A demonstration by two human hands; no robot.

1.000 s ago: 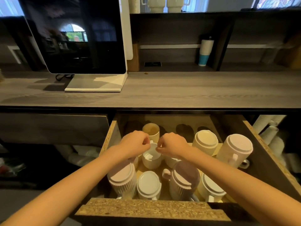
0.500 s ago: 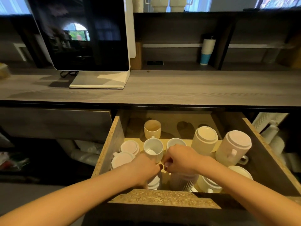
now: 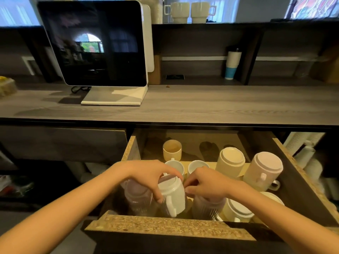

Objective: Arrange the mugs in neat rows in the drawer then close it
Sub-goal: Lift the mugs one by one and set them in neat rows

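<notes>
Mugs (image 3: 198, 165) all down in the open drawer (image 3: 165, 227), below the front edge of the worktop (image 3: 201, 107). Far left on the worktop, a dark monitor (image 3: 95, 43) on a white base. Lower down, at the left end of the drawer's front row, the left mauve mug (image 3: 135, 197), ribbed, upside down, partly covered by the left hand (image 3: 146, 176). Fingers (image 3: 156, 196) of that hand curled down around the white mug (image 3: 176, 191), gripping it from above. White mug upside down and tilted, handle toward the viewer, set between the two mauve ones; impossible to tell whether resting on the drawer floor or lifted. Behind it, upright, a beige cup (image 3: 172, 150) near the back wall, and closer in a small white mug (image 3: 175, 166) with a second small white mug (image 3: 199, 165) just beside it. High on the top shelf, a pair of shelf mugs (image 3: 178, 11), upright, side by side. Right of the white mug, the right hand (image 3: 207, 184), fingers bent and closed over the upturned base of the right mauve mug (image 3: 205, 208), holding it at the top, thumb tip just beside the white mug. On the lower shelf behind the worktop, a white and blue tumbler (image 3: 231, 65). In the drawer's back row, a cream mug (image 3: 232, 160), upside down; nearer the drawer front, a white upturned mug (image 3: 236, 209); then a pink mug (image 3: 264, 169), upside down, handle toward the viewer, close to the right wall. Outside the drawer at far right, tilted stacks of paper cups (image 3: 302, 145).
</notes>
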